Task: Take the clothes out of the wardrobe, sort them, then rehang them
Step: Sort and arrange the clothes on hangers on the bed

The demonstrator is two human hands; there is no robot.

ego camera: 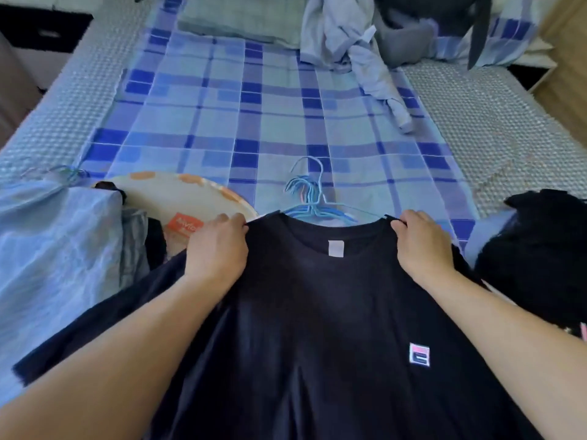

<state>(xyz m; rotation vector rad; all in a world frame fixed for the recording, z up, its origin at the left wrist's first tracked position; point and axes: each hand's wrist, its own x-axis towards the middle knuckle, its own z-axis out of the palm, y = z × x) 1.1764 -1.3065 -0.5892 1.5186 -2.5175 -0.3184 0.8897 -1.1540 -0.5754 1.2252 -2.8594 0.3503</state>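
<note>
**Now: black T-shirt held at both shoulders**

Over the bed, a black T-shirt is pinched at each shoulder seam by the left hand and right hand. Blue hangers are seen just beyond its collar.

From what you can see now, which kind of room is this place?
Most likely a bedroom. A bed with a blue checked sheet fills the view, blue wire hangers lie on it, and both hands hold a dark T-shirt above it.
</note>
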